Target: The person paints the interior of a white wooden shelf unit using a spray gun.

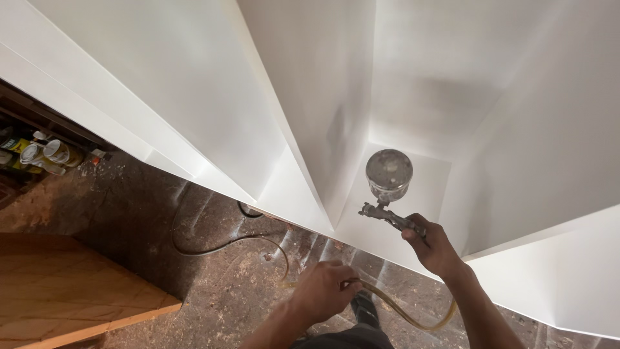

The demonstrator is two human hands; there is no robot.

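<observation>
My right hand (434, 247) grips the handle of a metal spray gun (389, 216) with a round grey cup (389, 173) on top. The gun points into an open compartment of a white cabinet (310, 116). My left hand (325, 289) is closed on a yellowish air hose (403, 312) that curves from under the right hand down to the floor. Both hands are in front of the cabinet's lower edge.
A dusty dark floor (213, 271) carries a black hose loop (206, 242). A wooden board (71, 291) lies at the lower left. Several paint cans (45, 155) sit at the far left under a shelf. My shoe (365, 310) shows between my arms.
</observation>
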